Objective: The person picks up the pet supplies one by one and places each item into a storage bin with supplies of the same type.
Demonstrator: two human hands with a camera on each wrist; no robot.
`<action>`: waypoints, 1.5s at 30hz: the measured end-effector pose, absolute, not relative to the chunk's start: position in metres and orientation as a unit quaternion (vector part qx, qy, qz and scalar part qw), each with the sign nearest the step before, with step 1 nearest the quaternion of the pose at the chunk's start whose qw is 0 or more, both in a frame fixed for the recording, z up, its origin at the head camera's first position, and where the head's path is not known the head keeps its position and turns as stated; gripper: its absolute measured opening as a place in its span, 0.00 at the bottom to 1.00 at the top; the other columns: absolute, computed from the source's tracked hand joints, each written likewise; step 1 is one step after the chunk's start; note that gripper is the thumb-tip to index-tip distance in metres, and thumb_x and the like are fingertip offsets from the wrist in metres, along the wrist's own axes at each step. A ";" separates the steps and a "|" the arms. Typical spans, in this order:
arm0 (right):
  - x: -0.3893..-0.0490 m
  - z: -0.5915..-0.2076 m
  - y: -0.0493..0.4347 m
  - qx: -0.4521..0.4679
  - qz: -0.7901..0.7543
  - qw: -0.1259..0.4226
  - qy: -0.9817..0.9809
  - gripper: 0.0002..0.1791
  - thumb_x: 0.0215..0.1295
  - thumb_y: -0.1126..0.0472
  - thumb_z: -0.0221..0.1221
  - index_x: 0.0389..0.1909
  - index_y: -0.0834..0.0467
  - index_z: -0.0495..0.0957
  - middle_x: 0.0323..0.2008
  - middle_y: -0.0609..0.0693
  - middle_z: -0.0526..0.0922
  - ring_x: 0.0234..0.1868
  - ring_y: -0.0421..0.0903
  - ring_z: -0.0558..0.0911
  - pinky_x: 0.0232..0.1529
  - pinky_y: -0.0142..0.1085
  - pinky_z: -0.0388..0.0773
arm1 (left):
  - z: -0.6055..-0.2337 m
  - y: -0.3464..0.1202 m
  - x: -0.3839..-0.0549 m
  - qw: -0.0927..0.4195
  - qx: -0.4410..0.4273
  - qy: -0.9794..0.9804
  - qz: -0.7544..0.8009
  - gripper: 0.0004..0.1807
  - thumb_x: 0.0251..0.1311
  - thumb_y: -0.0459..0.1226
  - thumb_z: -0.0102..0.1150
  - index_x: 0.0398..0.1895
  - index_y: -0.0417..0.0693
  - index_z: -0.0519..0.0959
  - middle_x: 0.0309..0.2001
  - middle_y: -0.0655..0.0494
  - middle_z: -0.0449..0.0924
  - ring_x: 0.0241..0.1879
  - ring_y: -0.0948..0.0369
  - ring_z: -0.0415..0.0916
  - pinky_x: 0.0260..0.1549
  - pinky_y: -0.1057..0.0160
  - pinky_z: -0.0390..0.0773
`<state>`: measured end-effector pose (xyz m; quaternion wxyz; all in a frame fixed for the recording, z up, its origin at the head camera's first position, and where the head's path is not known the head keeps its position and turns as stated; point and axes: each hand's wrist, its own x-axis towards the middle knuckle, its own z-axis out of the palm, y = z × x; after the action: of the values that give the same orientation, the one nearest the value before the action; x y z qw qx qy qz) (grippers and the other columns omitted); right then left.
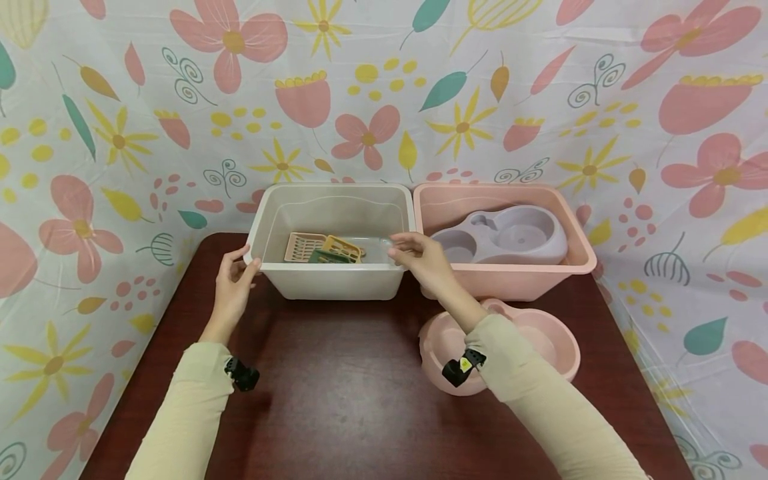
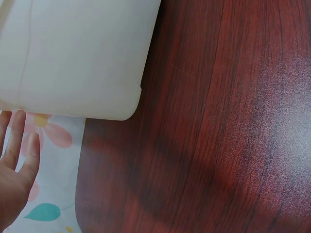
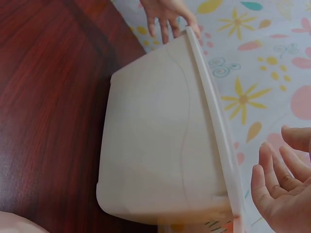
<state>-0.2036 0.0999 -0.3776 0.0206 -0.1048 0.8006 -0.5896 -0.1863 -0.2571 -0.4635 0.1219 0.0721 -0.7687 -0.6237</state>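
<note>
A white rectangular bin [image 1: 333,283] stands on the table. My left hand [image 1: 233,287] touches the rim at its front left corner, fingers fairly straight. The right hand [image 1: 423,257] is over the front right part of the rim; in the right wrist view its loosely curled fingers [image 3: 279,179] show nothing held. Inside the bin lie slotted pieces that look like scoops: a peach one [image 1: 303,247], a yellow one [image 1: 345,248] and a green one [image 1: 330,257]. A clear plastic piece [image 1: 375,248] lies to their right, partly hidden near my right fingertips.
Against the white bin's right side stands a pink bin [image 1: 504,283] with a grey double pet bowl [image 1: 510,237] in it. A pink double pet bowl [image 1: 549,337] sits on the dark wooden table [image 1: 336,393], partly under my right forearm. A flowered cloth [image 1: 372,87] hangs behind.
</note>
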 end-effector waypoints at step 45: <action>-0.177 -0.383 0.154 -0.100 -0.576 0.009 0.811 0.21 0.67 0.58 0.64 0.57 0.65 0.79 0.44 0.59 0.84 0.45 0.54 0.80 0.47 0.31 0.75 | -0.431 -0.240 -0.168 0.110 0.073 -0.782 -0.609 0.26 0.74 0.38 0.50 0.71 0.40 0.61 0.48 0.52 0.71 0.40 0.73 0.73 0.40 0.67 0.72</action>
<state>-0.1775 0.1543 -0.3831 0.0093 -0.1000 0.8112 -0.5761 -0.1682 -0.2402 -0.4305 0.1098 0.0731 -0.7819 -0.6092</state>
